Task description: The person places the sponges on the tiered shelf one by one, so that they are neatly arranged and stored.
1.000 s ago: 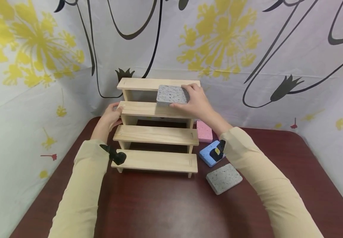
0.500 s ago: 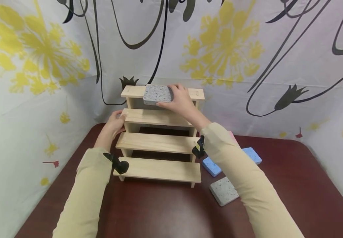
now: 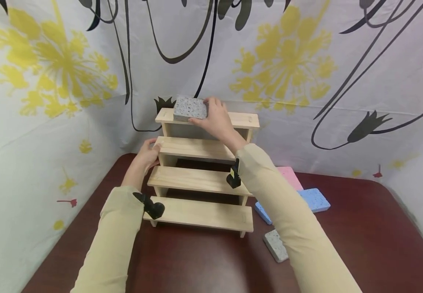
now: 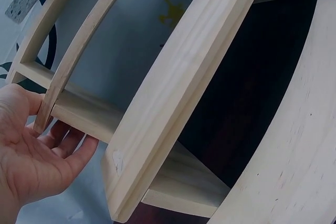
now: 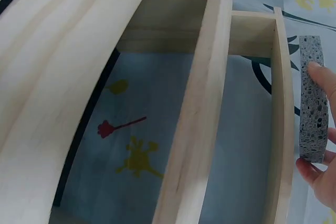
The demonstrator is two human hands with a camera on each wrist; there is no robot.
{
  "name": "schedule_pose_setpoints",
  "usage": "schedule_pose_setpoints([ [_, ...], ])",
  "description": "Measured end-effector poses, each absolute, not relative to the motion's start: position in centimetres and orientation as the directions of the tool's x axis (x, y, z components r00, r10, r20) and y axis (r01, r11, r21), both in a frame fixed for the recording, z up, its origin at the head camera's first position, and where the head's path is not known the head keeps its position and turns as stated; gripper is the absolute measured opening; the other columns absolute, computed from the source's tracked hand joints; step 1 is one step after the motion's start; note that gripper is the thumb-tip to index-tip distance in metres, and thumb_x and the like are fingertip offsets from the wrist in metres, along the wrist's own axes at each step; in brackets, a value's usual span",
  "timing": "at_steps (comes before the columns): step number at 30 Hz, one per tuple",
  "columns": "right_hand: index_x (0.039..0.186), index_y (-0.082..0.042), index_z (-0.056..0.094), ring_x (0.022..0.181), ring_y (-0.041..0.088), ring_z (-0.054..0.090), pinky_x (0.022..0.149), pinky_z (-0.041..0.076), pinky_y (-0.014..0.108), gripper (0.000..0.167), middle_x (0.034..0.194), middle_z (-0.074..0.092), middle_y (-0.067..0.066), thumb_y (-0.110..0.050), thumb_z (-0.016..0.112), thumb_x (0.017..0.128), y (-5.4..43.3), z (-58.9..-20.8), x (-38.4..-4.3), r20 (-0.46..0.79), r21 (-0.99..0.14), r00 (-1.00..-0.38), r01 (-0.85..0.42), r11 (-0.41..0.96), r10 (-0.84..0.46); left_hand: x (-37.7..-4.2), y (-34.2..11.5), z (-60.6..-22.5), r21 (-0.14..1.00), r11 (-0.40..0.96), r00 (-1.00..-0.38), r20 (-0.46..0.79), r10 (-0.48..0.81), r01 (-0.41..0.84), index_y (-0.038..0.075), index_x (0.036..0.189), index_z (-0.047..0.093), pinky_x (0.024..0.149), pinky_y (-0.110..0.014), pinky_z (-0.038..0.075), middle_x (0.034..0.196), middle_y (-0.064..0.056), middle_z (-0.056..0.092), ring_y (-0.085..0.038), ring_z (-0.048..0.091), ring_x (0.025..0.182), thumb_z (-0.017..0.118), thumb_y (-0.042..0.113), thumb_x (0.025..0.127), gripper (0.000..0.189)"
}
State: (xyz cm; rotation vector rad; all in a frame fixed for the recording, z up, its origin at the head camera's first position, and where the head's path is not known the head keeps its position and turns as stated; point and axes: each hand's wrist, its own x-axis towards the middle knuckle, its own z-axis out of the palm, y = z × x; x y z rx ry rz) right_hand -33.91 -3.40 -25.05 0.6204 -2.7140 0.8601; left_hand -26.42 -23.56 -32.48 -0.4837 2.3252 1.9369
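A stepped wooden shelf [image 3: 200, 211] with several plank tiers stands against the wall cloth in the head view. My left hand [image 3: 147, 155] grips the left end of its second plank from the top; in the left wrist view its thumb lies over the wood and the fingers curl beneath. My right hand [image 3: 217, 121] pinches a grey speckled sponge [image 3: 190, 107] by its right side, at the left half of the top plank. In the right wrist view a narrow gap separates the sponge [image 5: 313, 103] from that plank's edge.
Right of the shelf on the dark red table [image 3: 196, 260] lie a pink sponge [image 3: 290, 177], a blue sponge [image 3: 314, 199], another blue piece [image 3: 263, 213] and a second grey sponge [image 3: 276, 246]. The right sleeve [image 3: 284, 203] partly covers them. Patterned cloth [image 3: 277, 134] hangs behind.
My right hand has carried the grey sponge leftward and up, from in front of the upper tiers to the top plank. My left hand keeps its grip; the head view has shifted slightly.
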Motion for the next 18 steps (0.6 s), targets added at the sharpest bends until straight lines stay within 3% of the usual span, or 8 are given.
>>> schedule_pose_setpoints([
  [12, 0.128, -0.005, 0.042, 0.121, 0.031, 0.036, 0.102, 0.036, 0.039, 0.072, 0.132, 0.043, 0.013, -0.051, 0.065, 0.078, -5.5, -25.2, -34.9, 0.274, -0.469, -0.893, -0.448, 0.761, -0.357, -26.4, -23.6, -32.5, 0.944, 0.153, -0.946, -0.261, -0.193, -0.292, 0.014, 0.146, 0.011, 0.109, -0.042, 0.034, 0.149, -0.019, 0.019, -0.032, 0.035, 0.131, 0.031, 0.022, 0.100, 0.051],
  [18, 0.129, -0.006, 0.045, 0.125, 0.032, 0.038, 0.111, 0.027, 0.040, 0.066, 0.135, 0.044, 0.012, -0.051, 0.060, 0.082, -5.6, -25.6, -35.1, 0.248, -0.438, -0.888, -0.460, 0.773, -0.388, -26.3, -23.6, -32.5, 0.940, 0.167, -0.943, -0.265, -0.200, -0.299, 0.014, 0.147, 0.010, 0.109, -0.041, 0.034, 0.149, -0.020, 0.019, -0.033, 0.035, 0.132, 0.031, 0.023, 0.100, 0.053],
])
